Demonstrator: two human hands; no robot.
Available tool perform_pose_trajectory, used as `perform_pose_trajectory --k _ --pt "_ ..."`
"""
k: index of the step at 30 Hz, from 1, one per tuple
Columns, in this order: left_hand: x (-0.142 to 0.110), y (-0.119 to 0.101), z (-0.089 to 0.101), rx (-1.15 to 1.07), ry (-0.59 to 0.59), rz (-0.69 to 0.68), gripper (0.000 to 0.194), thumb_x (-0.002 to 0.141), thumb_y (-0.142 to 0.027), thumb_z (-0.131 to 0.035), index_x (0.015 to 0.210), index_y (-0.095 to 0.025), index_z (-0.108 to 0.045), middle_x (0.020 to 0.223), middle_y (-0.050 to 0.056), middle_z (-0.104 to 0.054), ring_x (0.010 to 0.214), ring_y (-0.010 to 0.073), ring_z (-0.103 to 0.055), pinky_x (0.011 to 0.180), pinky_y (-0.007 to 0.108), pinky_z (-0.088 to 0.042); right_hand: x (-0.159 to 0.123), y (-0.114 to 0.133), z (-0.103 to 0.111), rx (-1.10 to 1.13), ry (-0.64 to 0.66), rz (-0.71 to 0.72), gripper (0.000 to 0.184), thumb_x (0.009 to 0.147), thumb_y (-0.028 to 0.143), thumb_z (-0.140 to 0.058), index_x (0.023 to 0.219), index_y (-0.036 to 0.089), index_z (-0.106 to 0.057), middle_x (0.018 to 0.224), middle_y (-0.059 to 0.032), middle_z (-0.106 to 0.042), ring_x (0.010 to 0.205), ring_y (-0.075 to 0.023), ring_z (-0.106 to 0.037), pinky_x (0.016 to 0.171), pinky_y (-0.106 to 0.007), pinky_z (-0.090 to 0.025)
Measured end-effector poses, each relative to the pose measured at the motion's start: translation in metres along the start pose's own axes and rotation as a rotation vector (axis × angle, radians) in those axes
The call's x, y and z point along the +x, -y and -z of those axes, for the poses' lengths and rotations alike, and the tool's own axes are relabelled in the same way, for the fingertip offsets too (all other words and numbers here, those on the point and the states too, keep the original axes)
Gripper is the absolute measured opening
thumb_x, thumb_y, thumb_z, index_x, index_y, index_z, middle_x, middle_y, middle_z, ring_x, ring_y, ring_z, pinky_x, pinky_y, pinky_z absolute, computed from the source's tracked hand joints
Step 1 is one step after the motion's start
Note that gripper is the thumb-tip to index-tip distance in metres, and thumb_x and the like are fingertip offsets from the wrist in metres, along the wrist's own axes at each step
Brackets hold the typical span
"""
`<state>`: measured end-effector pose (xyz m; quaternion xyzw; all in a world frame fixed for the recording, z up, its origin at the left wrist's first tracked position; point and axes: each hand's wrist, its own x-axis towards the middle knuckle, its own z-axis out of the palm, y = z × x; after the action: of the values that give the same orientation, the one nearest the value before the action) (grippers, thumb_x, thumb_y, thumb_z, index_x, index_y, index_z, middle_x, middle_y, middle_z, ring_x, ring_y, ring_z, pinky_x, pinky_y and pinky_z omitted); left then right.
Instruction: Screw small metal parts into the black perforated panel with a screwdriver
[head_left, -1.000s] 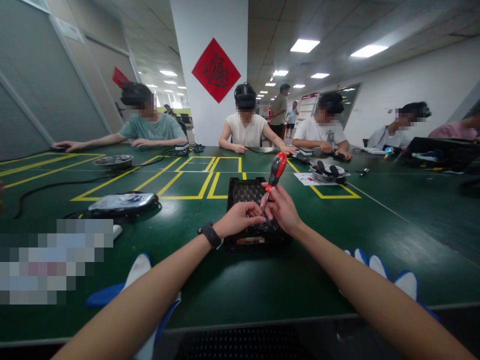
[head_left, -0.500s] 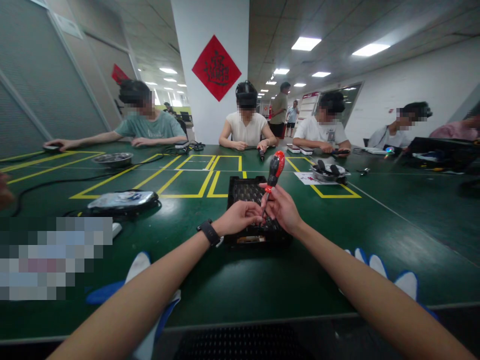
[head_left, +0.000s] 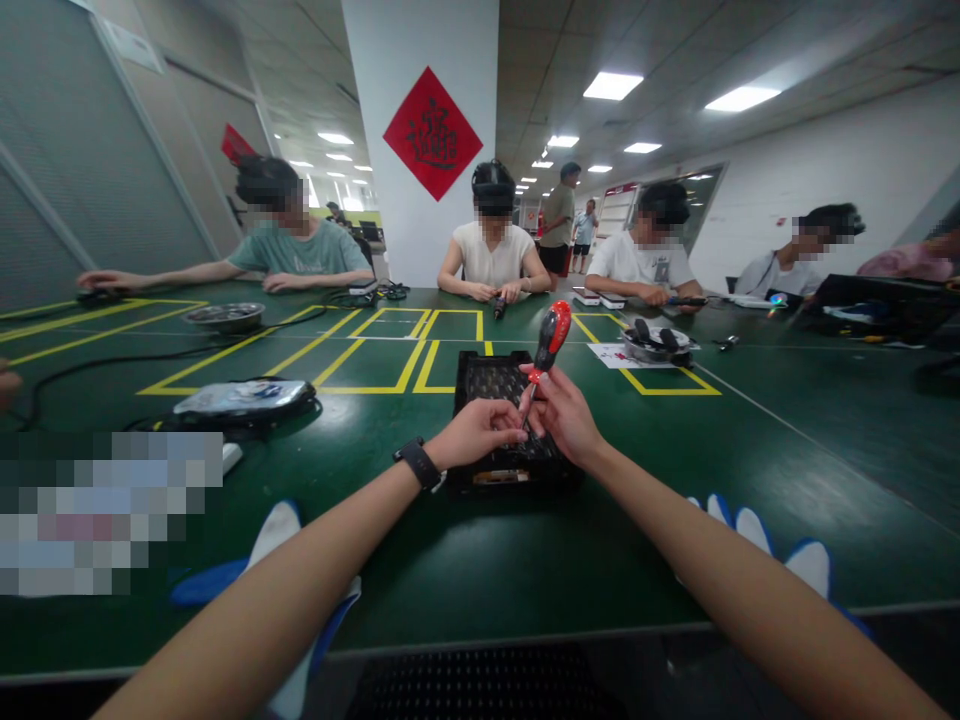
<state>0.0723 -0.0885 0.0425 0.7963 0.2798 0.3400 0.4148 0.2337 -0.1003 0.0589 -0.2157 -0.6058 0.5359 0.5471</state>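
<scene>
A screwdriver [head_left: 553, 335] with a red and black handle stands nearly upright, leaning slightly, its shaft pointing down. My right hand [head_left: 564, 415] grips it at the lower handle and along the shaft. My left hand [head_left: 487, 432], with a dark watch on the wrist, has thumb and fingers pinched together by the screwdriver's tip; whatever lies between them is too small to make out. Both hands are above a black plastic crate [head_left: 487, 380] with a perforated bottom. The fingers hide part of the crate and the end of the shaft.
White and blue gloves [head_left: 274, 535] lie beneath my left forearm, with another glove [head_left: 810, 567] by my right. A packaged item [head_left: 244, 398], a metal bowl [head_left: 226, 317] and a dish of black parts [head_left: 660, 343] rest on the green table [head_left: 420, 560]. Several people sit across.
My hands and the screwdriver stay almost in place. Across the table, the person in the middle has drawn a dark tool inward, and both their hands are now together at it.
</scene>
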Motion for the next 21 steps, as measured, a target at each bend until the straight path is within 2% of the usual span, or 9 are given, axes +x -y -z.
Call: perform_pose_trajectory --k 10,17,21 --pt "-0.0012 -0.0072 0.0015 -0.135 0.137 -0.026 0.025 0.077 -0.029 -0.057 0.088 -0.007 -0.061 0.080 0.008 -0.065 0.073 0.0122 -0.059 0.072 0.023 -0.045 0.0005 -0.0013 0.0001 0.055 -0.011 -0.017 0.034 0.085 0.039 -0.039 0.111 0.018 -0.047 0.069 -0.0003 -0.059 0.041 -0.0057 -0.044 0.039 -0.019 -0.038" --pt "-0.0011 -0.0091 0.0000 -0.223 0.170 -0.018 0.024 0.077 -0.027 -0.058 0.089 -0.007 -0.061 0.081 0.007 -0.065 0.075 0.0128 -0.059 0.073 0.024 -0.045 -0.0010 0.0020 -0.0026 0.071 0.008 -0.044 0.033 0.085 0.037 -0.041 0.111 0.018 -0.047 0.070 0.0000 -0.058 0.042 -0.0062 -0.045 0.039 -0.020 -0.040" --pt "-0.0012 -0.0094 0.0001 -0.203 0.159 -0.001 0.026 0.076 -0.029 -0.059 0.089 -0.006 -0.061 0.080 0.008 -0.065 0.074 0.0130 -0.059 0.072 0.024 -0.045 -0.0005 0.0005 -0.0011 0.054 -0.002 -0.044 0.034 0.085 0.038 -0.041 0.112 0.018 -0.048 0.069 0.0005 -0.058 0.041 -0.0057 -0.044 0.039 -0.020 -0.039"
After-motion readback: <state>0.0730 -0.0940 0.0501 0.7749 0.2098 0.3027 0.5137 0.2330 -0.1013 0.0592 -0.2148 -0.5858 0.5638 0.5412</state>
